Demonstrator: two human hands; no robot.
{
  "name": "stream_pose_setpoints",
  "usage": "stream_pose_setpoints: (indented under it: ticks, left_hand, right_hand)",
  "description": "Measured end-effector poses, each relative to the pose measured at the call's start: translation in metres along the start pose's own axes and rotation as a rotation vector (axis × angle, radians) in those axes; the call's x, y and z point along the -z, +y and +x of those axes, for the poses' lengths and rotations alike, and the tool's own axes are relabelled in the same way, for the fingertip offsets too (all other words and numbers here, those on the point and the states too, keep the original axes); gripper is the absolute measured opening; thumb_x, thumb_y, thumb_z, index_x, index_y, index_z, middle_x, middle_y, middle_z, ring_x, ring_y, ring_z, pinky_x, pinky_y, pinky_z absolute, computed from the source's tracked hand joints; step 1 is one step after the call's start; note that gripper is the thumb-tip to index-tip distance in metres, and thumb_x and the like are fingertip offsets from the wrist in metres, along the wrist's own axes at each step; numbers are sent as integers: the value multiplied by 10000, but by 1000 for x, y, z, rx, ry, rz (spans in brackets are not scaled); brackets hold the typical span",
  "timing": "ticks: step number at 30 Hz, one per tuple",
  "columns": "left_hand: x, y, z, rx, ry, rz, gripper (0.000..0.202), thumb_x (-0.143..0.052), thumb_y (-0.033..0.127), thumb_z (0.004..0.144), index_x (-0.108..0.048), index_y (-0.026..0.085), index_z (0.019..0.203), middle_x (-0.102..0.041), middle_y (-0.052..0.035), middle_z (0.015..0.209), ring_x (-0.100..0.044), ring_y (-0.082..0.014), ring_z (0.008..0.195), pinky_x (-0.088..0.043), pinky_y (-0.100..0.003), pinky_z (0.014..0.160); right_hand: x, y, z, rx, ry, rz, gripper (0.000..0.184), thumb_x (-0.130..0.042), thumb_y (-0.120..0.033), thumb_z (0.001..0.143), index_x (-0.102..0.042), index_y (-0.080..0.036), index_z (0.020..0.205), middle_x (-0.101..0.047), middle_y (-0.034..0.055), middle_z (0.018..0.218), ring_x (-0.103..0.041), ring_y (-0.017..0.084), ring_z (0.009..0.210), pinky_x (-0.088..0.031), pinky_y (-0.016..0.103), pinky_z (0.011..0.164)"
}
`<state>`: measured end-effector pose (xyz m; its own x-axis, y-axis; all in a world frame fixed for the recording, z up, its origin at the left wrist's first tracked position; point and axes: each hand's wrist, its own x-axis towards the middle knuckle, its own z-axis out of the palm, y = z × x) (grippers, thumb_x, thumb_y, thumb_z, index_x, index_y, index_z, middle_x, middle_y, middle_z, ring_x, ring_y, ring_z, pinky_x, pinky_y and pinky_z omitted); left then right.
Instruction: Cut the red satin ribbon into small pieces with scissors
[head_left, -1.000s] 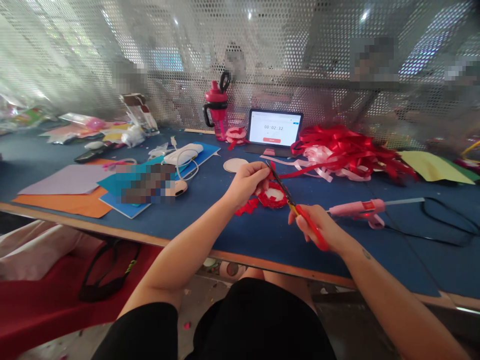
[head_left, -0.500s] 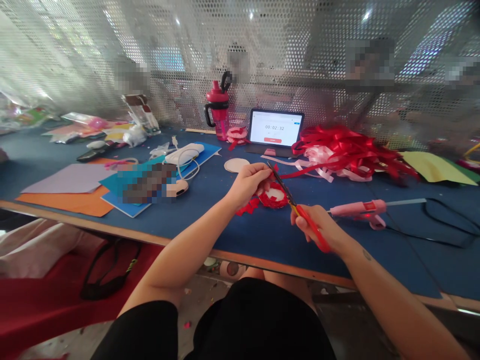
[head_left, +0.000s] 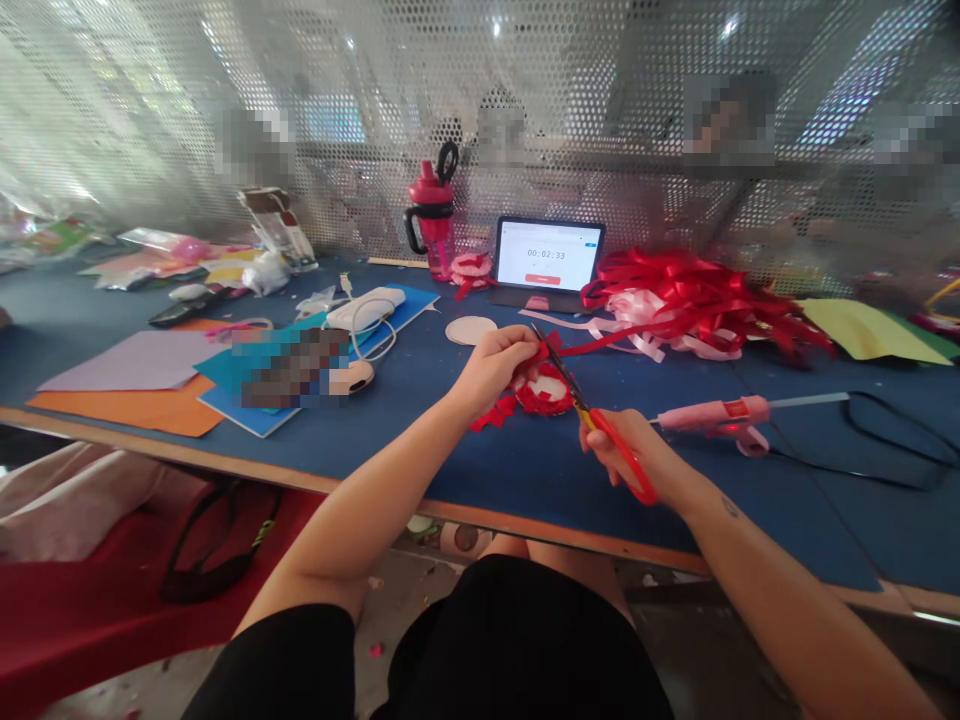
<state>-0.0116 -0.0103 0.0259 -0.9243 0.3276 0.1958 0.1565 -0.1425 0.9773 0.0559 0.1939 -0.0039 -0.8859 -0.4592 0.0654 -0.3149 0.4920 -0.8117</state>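
Timer [head_left: 546, 254] ticked — red-handled scissors [head_left: 619, 450] at ribbon [head_left: 541, 350]

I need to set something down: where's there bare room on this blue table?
Bare blue tabletop shows in front of the red ribbon rosette, between the left forearm and the pink glue gun; more lies around the gun's black cord. The far edge, around the tangled red-and-white ribbons, is crowded.

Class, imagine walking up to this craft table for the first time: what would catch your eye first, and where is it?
A tangle of glossy red and pale pink satin ribbon stands out first, heaped toward the far right of the blue table. Near the middle, the right hand holds red-handled scissors to a red ribbon strip pinched by the left hand, above a round red ruffled rosette. Behind them, a black-framed tablet shows a timer.
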Motion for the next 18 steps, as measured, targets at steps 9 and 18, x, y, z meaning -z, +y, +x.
stream_pose_setpoints:
  ticks: [9,18]
  left_hand:
    - [0,-2,0,-29,-2,11,130,-492,182,744,-462,161,619,-544,36,467,-389,-20,342,-244,-137,360]
    - [1,-3,1,-30,1,7,129,-478,178,754,-463,161,627,-540,31,457,-382,-22,334,-248,-139,354]
  right_hand:
    - [-3,-5,0,-38,13,107,429,-446,-567,855,-510,-173,699,-429,-48,447,-435,84,360,-354,187,359]
    - [-4,-3,2,-126,30,186,429,-477,-563,828,-536,-169,668,-375,-56,435,-384,79,347,-376,197,334]
